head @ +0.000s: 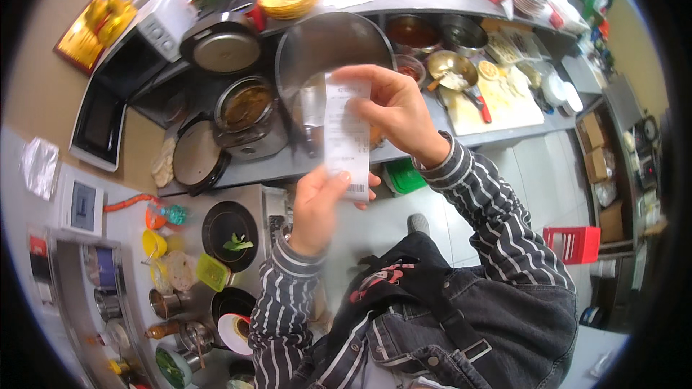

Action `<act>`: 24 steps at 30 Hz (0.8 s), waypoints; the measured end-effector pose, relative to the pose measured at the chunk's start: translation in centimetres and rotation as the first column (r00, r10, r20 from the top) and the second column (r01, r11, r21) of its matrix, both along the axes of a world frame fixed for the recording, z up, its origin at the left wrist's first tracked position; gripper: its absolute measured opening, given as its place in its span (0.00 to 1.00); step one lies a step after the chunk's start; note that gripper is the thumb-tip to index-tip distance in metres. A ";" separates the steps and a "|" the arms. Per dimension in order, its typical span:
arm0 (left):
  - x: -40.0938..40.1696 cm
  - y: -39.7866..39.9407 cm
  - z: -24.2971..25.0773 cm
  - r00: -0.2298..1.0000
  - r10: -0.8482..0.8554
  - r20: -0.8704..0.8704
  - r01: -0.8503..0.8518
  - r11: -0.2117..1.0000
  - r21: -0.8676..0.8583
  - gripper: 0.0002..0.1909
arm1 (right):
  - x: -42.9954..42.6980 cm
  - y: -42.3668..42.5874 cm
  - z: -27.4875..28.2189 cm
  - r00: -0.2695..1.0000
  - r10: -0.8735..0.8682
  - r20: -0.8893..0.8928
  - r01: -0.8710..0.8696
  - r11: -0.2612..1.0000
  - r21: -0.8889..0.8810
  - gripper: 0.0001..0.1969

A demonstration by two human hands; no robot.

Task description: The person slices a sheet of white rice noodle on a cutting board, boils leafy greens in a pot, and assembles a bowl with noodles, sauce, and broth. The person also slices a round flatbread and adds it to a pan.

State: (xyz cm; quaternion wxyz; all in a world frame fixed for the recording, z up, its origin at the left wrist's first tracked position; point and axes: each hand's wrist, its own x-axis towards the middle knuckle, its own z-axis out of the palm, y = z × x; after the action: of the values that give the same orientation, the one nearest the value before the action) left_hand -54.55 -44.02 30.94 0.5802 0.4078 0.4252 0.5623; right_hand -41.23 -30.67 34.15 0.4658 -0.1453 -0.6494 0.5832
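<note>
A long white printed paper slip (343, 135) with a barcode near its lower end is stretched between my hands. My left hand (319, 208) grips the slip's lower end, thumb on the front and fingers behind it. At the top, my right hand (397, 111) is blurred; its fingers lie over the slip's upper part, and whether they pinch it is unclear. Behind the slip stands a large metal pot (335, 38), partly hidden by the paper and my right hand. To its left, a cooker (248, 113) stands uncovered with brown food inside.
A cutting board (497, 102) holds a red-handled knife (484, 111) and cut food. Beside it is a metal bowl (452, 70). Frying pans (230, 232) and small pots stand at the lower left. A red stool (573, 245) and green bin (405, 175) are on the floor.
</note>
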 end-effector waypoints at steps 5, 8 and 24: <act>6.8 6.0 -6.6 0.990 -0.053 -0.128 0.040 0.994 -0.103 0.12 | 9.4 5.6 -4.7 0.996 -0.086 0.009 0.087 0.995 -0.043 0.23; 11.3 9.3 -15.5 0.960 -0.093 -0.265 0.057 0.989 -0.139 0.10 | 15.3 9.1 -11.9 0.973 -0.184 0.139 0.208 0.960 -0.188 0.21; 13.1 25.9 -39.1 0.539 0.321 -0.778 -0.562 0.826 -0.048 0.21 | 38.8 12.9 -34.9 0.852 -0.225 0.472 0.503 0.597 -0.625 0.15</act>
State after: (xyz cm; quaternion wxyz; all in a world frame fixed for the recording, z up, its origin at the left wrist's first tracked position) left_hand -41.45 -18.15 -8.19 0.2456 0.3867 0.7909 0.4057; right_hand -2.45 -17.81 -0.75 0.3579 -0.5496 -0.3883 0.6473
